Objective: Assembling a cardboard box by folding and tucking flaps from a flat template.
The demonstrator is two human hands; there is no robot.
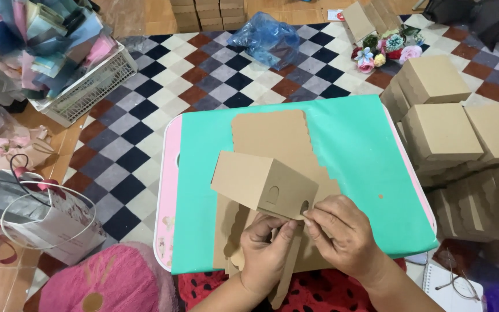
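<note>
A half-folded brown cardboard box [261,180] stands on a low table with a green top [359,156], over a stack of flat scalloped cardboard blanks [278,136]. My left hand [265,251] pinches a flap under the box's near edge. My right hand [342,231] presses its fingertips on the box's lower right corner, beside a small arched cut-out. Both hands hold the same box.
Finished brown boxes [440,130] are piled to the right of the table. A white basket of coloured paper [82,86] sits far left, a blue plastic bag [267,37] and artificial flowers [385,49] beyond. A gift bag [59,222] and pink cushion [105,283] lie near left; glasses [454,283] near right.
</note>
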